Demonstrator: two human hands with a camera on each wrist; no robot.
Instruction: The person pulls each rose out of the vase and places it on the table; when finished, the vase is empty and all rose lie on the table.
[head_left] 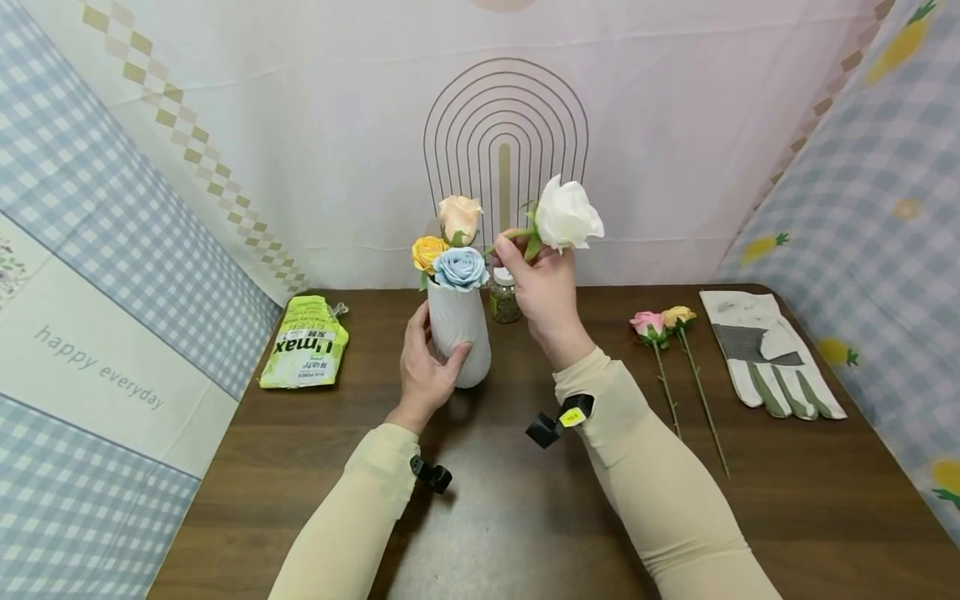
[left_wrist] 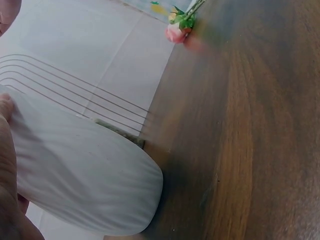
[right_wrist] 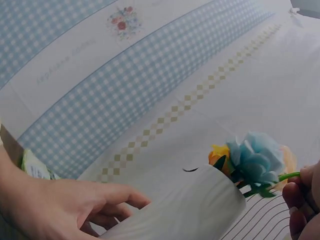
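White rose [head_left: 567, 214], one, bloom right of and above the vase [head_left: 459, 321], stem running leftward toward the vase and pinched by the right hand [head_left: 547, 292], left hand [head_left: 431, 368] gripping the vase's left side.

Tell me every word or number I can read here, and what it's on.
"happy everyday": the cloth on the left.
"Umax", upside down: the green bag; its smaller print is too small to read.
Yellow tag on the right wrist camera: too small to read.
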